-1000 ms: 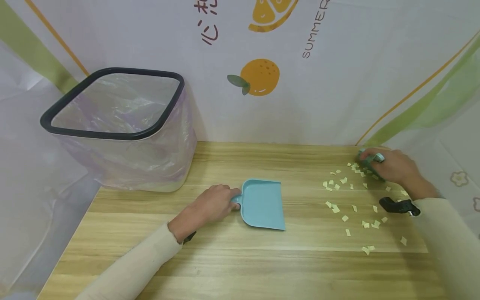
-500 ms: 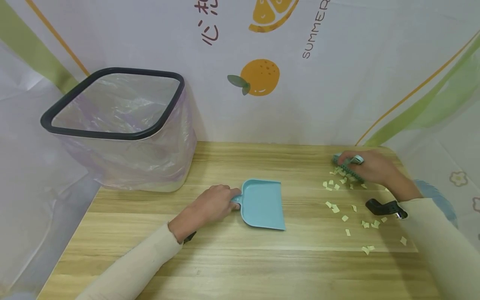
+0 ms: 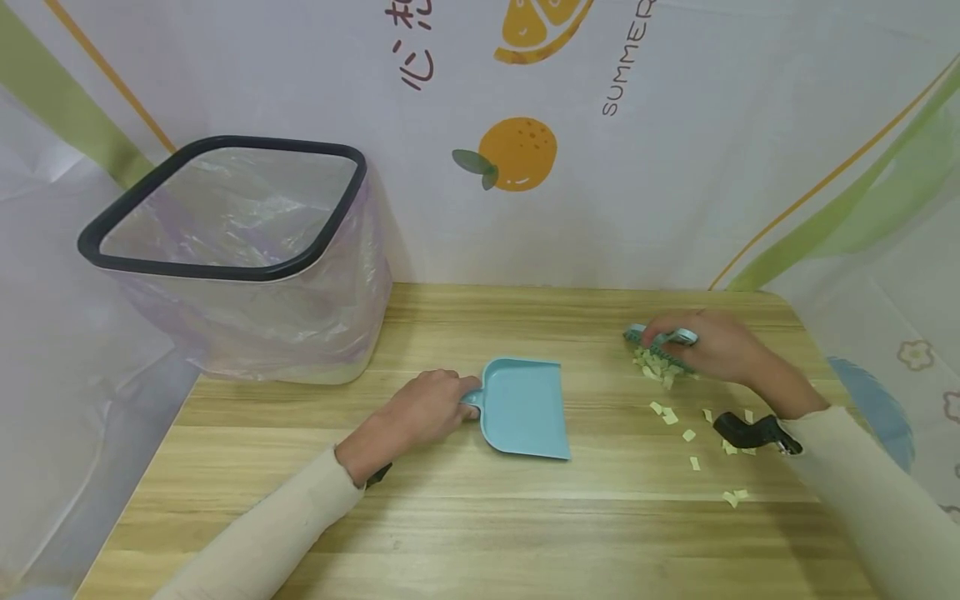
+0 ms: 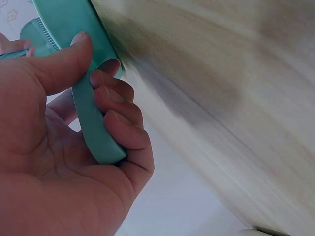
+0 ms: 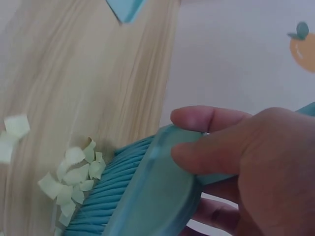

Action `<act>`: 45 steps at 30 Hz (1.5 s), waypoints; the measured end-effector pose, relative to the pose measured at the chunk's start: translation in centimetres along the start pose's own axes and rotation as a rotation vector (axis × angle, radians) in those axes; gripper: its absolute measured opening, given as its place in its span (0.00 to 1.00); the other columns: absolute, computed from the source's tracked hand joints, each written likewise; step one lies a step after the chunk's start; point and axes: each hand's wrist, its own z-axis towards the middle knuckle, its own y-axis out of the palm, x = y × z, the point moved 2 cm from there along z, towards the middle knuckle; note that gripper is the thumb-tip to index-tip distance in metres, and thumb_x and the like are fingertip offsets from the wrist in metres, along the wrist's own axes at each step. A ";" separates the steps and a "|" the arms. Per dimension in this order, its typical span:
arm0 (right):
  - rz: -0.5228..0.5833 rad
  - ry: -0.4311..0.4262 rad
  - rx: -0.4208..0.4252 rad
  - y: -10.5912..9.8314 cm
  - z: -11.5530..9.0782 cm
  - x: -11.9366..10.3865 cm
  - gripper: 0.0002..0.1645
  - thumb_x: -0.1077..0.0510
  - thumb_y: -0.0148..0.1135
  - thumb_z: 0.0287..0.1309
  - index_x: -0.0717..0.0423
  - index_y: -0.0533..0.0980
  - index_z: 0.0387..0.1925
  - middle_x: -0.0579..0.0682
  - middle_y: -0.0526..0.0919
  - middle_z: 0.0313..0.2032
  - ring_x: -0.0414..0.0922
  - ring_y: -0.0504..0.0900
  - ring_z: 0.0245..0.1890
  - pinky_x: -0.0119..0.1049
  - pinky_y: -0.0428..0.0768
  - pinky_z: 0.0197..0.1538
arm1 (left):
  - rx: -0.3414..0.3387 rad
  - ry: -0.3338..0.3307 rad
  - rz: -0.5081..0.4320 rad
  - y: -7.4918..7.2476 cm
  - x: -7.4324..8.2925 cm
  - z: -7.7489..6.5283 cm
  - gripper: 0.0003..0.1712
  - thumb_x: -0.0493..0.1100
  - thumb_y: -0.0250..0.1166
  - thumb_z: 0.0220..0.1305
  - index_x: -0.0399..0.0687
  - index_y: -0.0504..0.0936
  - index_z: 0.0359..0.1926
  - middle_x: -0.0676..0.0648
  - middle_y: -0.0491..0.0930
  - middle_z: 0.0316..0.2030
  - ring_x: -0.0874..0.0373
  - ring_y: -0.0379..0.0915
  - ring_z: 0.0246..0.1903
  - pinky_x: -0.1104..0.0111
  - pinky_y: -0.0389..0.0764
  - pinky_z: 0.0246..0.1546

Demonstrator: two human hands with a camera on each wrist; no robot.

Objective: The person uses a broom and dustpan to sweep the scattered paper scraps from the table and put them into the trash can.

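1. Sleeves, pale, two: left (image 3: pixel 270 525) at lower left of the head view, right (image 3: pixel 870 500) at lower right.
2. Table (image 3: pixel 465 542), wood-grained, spanning the lower half.
3. Loose scraps (image 3: pixel 670 416), pale yellow, scattered right of centre; some lie near a black wrist fitting (image 3: pixel 742 431).
4. Left hand (image 3: pixel 431 406), just below centre, well apart from the other hand; fingers curled around the dustpan's handle, thumb laid along its top.
5. Dustpan (image 3: pixel 523 408), blue-green, at frame centre on the table, straight lip facing right.
6. Right hand (image 3: pixel 712 343), right of centre, thumb and fingers gripping the brush.
7. Brush (image 5: pixel 162 182), blue-green; bristles touching a heap of scraps (image 5: pixel 74 179), well right of the dustpan.
8. Bin, upper left, black rim (image 3: pixel 202 270), translucent liner (image 3: pixel 330 308).
9. Backdrop cloth (image 3: pixel 645 208), white, across the top, with printed orange (image 3: pixel 517 154) and lettering "SUMMER" (image 3: pixel 626 62).
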 end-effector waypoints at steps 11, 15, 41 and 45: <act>0.012 -0.144 -0.019 0.9 -0.1 -3.5 0.19 0.70 0.73 0.67 0.42 0.89 0.48 0.39 0.92 0.40 0.36 0.85 0.35 0.45 0.84 0.41 | 0.005 0.000 0.000 0.1 -0.1 0.1 0.21 0.47 0.71 0.78 0.43 0.85 0.64 0.51 0.74 0.30 0.55 0.69 0.32 0.60 0.74 0.36; 0.028 -0.194 -0.025 1.3 0.1 -4.5 0.20 0.71 0.72 0.66 0.40 0.88 0.47 0.33 0.88 0.34 0.31 0.79 0.29 0.41 0.82 0.38 | 0.006 0.001 0.003 0.0 -0.1 0.2 0.20 0.47 0.71 0.78 0.43 0.85 0.64 0.51 0.74 0.30 0.54 0.69 0.32 0.60 0.73 0.35; -0.061 -0.011 0.089 0.6 -1.3 -7.3 0.09 0.64 0.71 0.59 0.52 0.85 0.41 0.34 0.68 0.16 0.32 0.59 0.14 0.32 0.62 0.20 | 0.006 0.024 0.005 0.0 0.0 0.3 0.16 0.46 0.72 0.77 0.42 0.86 0.59 0.50 0.74 0.29 0.54 0.71 0.32 0.58 0.75 0.37; -0.081 0.023 0.098 0.7 -1.7 -7.2 0.08 0.64 0.71 0.58 0.52 0.84 0.39 0.34 0.69 0.16 0.34 0.61 0.15 0.33 0.63 0.21 | 0.002 0.035 0.046 0.0 0.0 0.4 0.17 0.46 0.72 0.77 0.42 0.87 0.60 0.48 0.80 0.33 0.51 0.79 0.37 0.55 0.82 0.41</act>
